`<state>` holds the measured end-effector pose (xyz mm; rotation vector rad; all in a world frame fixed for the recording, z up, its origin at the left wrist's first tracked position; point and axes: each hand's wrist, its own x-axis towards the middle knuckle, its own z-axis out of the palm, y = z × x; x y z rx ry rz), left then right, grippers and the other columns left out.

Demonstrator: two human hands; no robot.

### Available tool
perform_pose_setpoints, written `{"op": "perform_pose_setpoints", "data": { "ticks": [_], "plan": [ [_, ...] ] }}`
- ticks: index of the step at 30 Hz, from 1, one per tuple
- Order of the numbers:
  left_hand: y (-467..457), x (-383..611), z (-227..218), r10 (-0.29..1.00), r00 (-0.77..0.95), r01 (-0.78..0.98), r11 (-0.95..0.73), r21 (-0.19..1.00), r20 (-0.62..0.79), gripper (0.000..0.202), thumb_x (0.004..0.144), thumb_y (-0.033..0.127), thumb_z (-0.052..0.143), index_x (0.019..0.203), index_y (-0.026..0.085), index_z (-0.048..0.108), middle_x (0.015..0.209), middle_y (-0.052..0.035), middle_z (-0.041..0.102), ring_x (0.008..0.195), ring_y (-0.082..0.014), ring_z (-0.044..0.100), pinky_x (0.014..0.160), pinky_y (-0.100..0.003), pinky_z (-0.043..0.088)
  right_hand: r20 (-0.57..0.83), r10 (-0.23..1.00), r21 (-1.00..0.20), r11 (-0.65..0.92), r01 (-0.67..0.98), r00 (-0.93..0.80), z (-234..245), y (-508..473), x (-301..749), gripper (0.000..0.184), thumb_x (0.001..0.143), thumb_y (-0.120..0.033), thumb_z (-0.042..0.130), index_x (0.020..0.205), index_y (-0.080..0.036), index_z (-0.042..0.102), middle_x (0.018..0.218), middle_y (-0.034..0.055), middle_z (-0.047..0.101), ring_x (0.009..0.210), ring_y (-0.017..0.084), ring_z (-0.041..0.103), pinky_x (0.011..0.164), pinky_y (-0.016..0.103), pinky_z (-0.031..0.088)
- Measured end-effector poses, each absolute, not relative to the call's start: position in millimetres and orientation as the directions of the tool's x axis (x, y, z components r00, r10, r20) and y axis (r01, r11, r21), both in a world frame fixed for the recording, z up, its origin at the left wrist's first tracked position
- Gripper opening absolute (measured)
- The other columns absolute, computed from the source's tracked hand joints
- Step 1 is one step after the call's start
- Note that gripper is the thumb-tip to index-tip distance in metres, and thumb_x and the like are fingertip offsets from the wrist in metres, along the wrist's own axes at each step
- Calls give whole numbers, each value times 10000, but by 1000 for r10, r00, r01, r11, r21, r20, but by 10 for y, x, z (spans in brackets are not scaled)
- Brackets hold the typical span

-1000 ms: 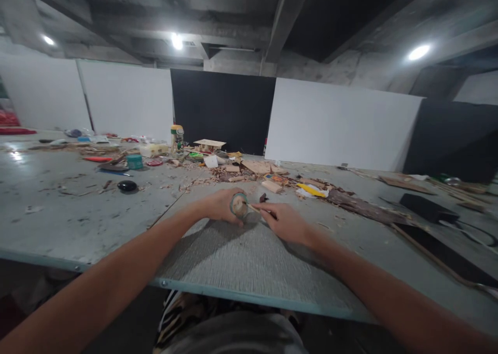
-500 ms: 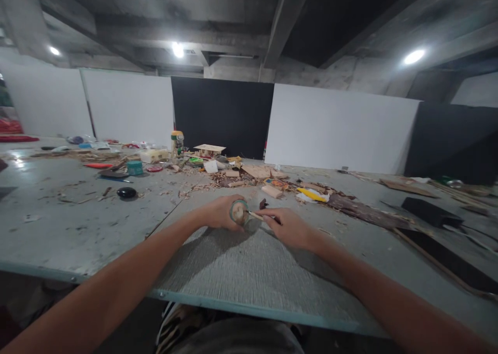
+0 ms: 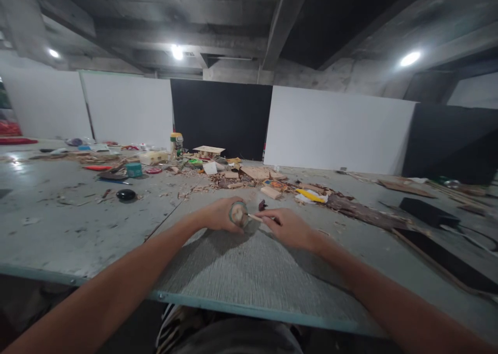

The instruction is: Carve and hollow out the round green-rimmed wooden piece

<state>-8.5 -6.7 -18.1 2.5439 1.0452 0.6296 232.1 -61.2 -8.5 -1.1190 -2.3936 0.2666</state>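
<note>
**One small pot, one thin stick, two hands**

The left hand (image 3: 218, 215) is curled around a small round pot (image 3: 238, 213), which it holds on its side just above the tabletop (image 3: 233, 276). The pot's rim is greenish and its open mouth shows a pale tan filling. The right hand (image 3: 288, 227), just right of the pot, pinches one thin pale stick (image 3: 256, 217) between thumb and fingertips, and the stick's tip reaches the pot's mouth. One small dark lump (image 3: 262, 205) lies just behind the stick. Well left of the pot sit one black disc (image 3: 126, 194) and, beyond it, one teal tub (image 3: 134, 169). Behind the pot is a heap of wood scraps (image 3: 233, 180), too many to count.
</note>
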Motion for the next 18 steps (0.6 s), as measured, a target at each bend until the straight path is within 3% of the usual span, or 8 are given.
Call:
{"op": "perform_pose_setpoints", "data": {
  "ticks": [4,9,18],
  "plan": [
    [-84,-80,-164,721,643,581,-679,449,259,701,582,491,843,1159,205,566,1108,-79,676,979,-279,647,805,-364,500,352,748,-371,663,651,-562,-83,-615,2312,419,949,-203,421,1223,-274,730,1202,52,733,1032,246,699,887,365,530],
    [-49,-97,-186,714,641,588,-692,418,280,804,559,523,854,1236,220,543,1175,-89,666,1041,-301,635,846,-383,497,354,760,-378,650,660,-545,-77,-635,2308,418,962,-234,414,1249,-264,717,1222,54,724,1060,256,690,907,376,522],
    [-23,-118,-199,686,667,565,-720,403,290,749,579,509,844,1209,226,552,1160,-82,663,1022,-286,638,849,-377,500,335,760,-367,650,665,-557,-68,-635,2319,422,949,-207,416,1226,-256,731,1186,61,739,1022,257,702,895,377,522]
  ]
}}
